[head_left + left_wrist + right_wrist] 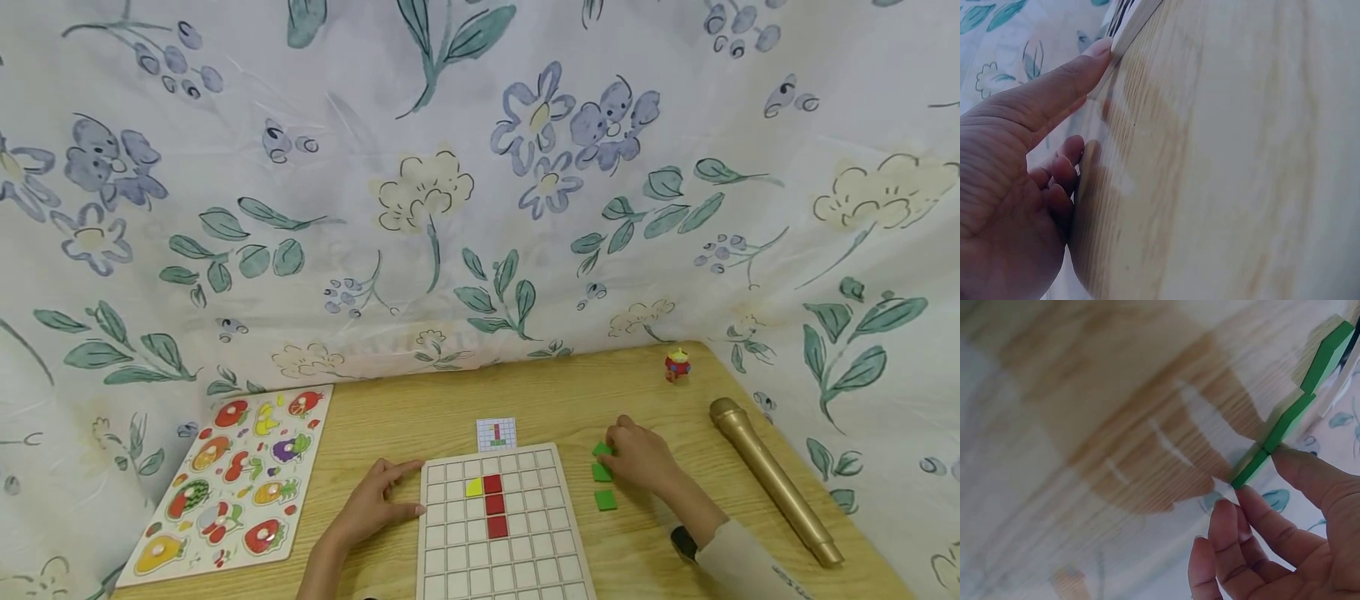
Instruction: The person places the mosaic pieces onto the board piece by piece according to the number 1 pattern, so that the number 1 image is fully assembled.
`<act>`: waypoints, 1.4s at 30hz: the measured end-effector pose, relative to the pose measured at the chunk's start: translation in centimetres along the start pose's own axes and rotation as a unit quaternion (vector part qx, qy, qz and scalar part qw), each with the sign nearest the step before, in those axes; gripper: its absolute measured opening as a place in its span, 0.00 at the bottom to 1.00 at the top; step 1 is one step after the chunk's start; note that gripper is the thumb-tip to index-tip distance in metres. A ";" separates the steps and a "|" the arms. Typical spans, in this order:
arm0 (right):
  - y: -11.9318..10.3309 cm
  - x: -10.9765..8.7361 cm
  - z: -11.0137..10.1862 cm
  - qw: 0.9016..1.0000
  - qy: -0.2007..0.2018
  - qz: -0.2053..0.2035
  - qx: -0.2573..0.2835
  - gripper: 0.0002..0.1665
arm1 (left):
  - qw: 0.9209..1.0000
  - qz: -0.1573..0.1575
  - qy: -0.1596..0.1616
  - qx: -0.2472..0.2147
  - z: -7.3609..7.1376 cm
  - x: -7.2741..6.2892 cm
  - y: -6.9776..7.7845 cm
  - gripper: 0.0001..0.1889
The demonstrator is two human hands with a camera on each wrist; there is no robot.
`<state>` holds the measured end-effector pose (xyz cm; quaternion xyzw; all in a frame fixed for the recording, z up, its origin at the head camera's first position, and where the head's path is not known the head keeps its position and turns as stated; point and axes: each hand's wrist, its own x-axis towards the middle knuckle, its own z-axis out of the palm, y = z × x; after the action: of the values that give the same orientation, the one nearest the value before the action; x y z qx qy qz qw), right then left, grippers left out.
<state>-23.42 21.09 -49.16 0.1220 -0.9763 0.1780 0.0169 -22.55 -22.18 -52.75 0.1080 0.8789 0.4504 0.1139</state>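
Note:
A wooden grid board point(457, 560) lies on the table. On it are one yellow piece point(474, 487) and a column of three red square tiles point(495, 504). My left hand point(375, 504) rests at the board's left edge, thumb and index finger against it, other fingers loosely bent in the left wrist view. Right of the board, three green tiles stand in a row. My right hand point(641, 458) pinches the farthest green tile point(1250, 469) between thumb and index finger. The middle green tile point(602, 473) and the nearest green tile point(605, 500) lie on the table.
A small card point(497, 434) with a coloured grid pattern lies behind the board. To the left is a fruit puzzle board point(247, 467). A gold microphone point(776, 479) lies at the right, with a small toy figure point(677, 365) beyond it. A floral curtain point(480, 208) hangs behind the table.

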 end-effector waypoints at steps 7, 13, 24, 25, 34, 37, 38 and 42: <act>-0.1 0.0 0.0 1.000 0.002 -0.004 0.005 0.11 | 1.000 -0.001 0.000 -0.004 0.1 0.0 -0.2 0.37; 0.2 0.2 0.3 1.000 0.009 -0.005 -0.003 0.11 | 1.000 0.002 -0.001 -0.006 0.1 0.1 -0.2 0.37; -1.0 0.3 0.3 0.999 0.033 -0.031 -0.026 0.15 | 1.000 0.003 0.000 -0.004 0.0 0.0 -0.1 0.37; -1.4 0.3 0.3 0.998 0.035 -0.035 -0.026 0.15 | 1.000 0.003 -0.001 -0.004 0.0 0.0 -0.1 0.37; -4.5 -0.2 0.9 0.998 0.029 -0.048 -0.015 0.15 | 1.000 0.001 0.001 0.000 0.1 0.1 -0.1 0.37; -5.5 -0.3 1.2 0.998 0.026 -0.060 -0.011 0.14 | 1.000 0.000 0.001 -0.001 0.1 0.0 0.0 0.36; -5.8 -0.3 1.2 0.997 0.026 -0.065 -0.015 0.13 | 1.000 -0.001 0.001 0.000 0.0 0.0 0.0 0.36; -7.0 -0.6 1.4 0.995 0.024 -0.091 -0.017 0.12 | 1.000 -0.002 0.001 0.001 0.0 0.0 0.1 0.36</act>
<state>-21.08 14.37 -48.14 0.2060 -0.9633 0.1619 0.0582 -22.51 -22.14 -52.63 0.1058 0.8795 0.4498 0.1137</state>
